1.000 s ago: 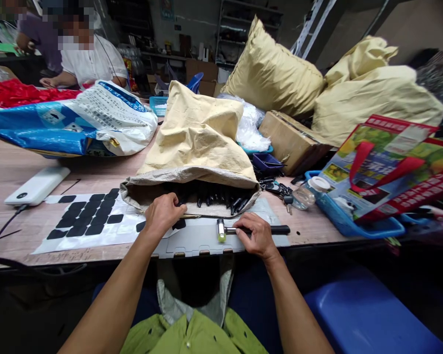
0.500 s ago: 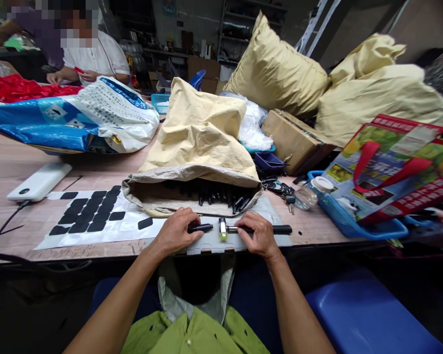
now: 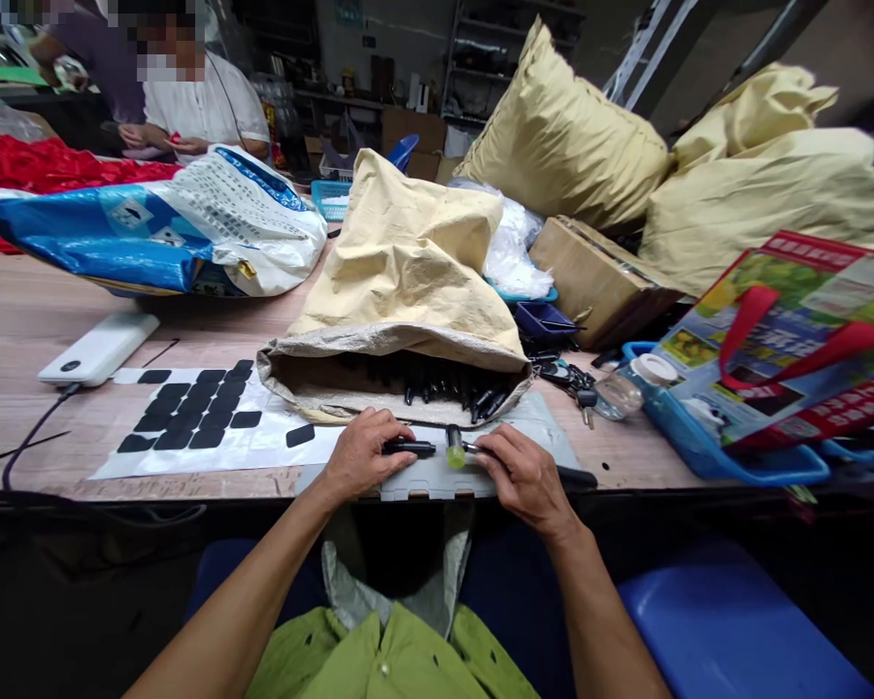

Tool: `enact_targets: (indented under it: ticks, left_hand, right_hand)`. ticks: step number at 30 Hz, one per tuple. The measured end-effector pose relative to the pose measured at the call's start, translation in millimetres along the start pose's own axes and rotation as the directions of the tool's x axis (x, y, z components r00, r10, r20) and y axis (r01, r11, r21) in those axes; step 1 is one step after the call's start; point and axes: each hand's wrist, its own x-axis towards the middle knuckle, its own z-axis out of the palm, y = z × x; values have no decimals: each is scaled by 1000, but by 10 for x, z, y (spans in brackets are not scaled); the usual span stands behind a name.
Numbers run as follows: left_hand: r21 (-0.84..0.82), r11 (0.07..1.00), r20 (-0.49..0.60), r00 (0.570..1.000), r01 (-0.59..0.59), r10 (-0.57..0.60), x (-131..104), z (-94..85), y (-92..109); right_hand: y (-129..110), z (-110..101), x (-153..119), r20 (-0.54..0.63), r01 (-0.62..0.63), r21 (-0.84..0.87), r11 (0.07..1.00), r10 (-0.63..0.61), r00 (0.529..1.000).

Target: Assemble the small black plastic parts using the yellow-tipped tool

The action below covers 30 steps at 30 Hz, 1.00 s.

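Compared with one second ago, the left hand [image 3: 368,451] is out of the sack mouth, and its grip now pinches a slender black pen-like tube [image 3: 419,448] above the flat grey board [image 3: 408,482] at the desk [image 3: 15,388] edge. The right hand [image 3: 528,476] has its grip closed around the handle of a small hammer [image 3: 454,444] with metal head and yellow-green tip; compared with half a second ago, the handle end slants more towards the person. The hammer head is near the free end of the tube. The right hand hides part of the handle. To the left lies a white sheet [image 3: 266,456] bearing black rounded squares [image 3: 189,408], with a white rectangular power bank [image 3: 102,348] behind. Just behind the hands, the cream cloth sack [image 3: 415,252] lies open, with many black slim pieces [image 3: 426,388] inside. On the right, a blue plastic basket [image 3: 743,466] holds a red printed shopping bag [image 3: 808,340].
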Motion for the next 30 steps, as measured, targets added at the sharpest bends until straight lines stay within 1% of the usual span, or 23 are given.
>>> enact_targets:
  ticks: [2, 4, 7, 10, 14, 16, 20, 21, 22, 26, 27, 28, 30]
  left_hand:
    - [-19, 1000, 19, 1000, -10, 10, 2, -3, -12]
    - [-32, 999, 40, 999, -28, 29, 2, -3, -30]
    - [-36, 999, 42, 999, -28, 29, 1, 6, -53]
    - [-44, 999, 21, 1000, -10, 11, 4, 22, -64]
    - [-35, 999, 14, 1000, -20, 21, 10, 27, -60]
    - [-19, 1000, 17, 1000, -20, 21, 9, 23, -52]
    - [-16, 1000, 26, 1000, -6, 6, 5, 17, -39]
    - [-21, 1000, 26, 1000, -5, 6, 4, 16, -37]
    - [-25, 1000, 26, 1000, -6, 7, 3, 14, -36]
    - [-35, 999, 24, 1000, -12, 13, 1, 2, -29]
    - [-35, 999, 25, 1000, -15, 16, 1, 0, -27]
    - [-33, 999, 25, 1000, -18, 19, 0, -2, -24]
    - [-27, 999, 24, 999, -20, 21, -1, -3, -20]
  right_hand:
    - [-148, -21, -7, -60, -20, 32, 999, 22, 998]
    - [-303, -16, 3, -95, -35, 51, 998, 40, 995]
    - [-484, 34, 43, -68, -55, 29, 998, 57, 996]
    - [-596, 81, 100, -56, -69, 5, 998, 69, 996]
    - [-728, 104, 161, -121, -64, 25, 998, 66, 990]
    - [-782, 124, 167, -120, -61, 12, 998, 62, 991]
    - [-791, 174, 131, -8, -81, -67, 994, 81, 997]
    - [-775, 175, 119, -6, -90, -72, 993, 90, 996]
    - [-757, 169, 108, -27, -98, -67, 993, 97, 995]
    - [-699, 122, 62, -186, -125, 2, 992, 124, 975]
    - [-690, 120, 47, -195, -129, 12, 992, 129, 972]
    - [-682, 126, 31, -180, -132, 12, 991, 132, 975]
    - [-664, 151, -1, -115, -134, -10, 991, 132, 985]
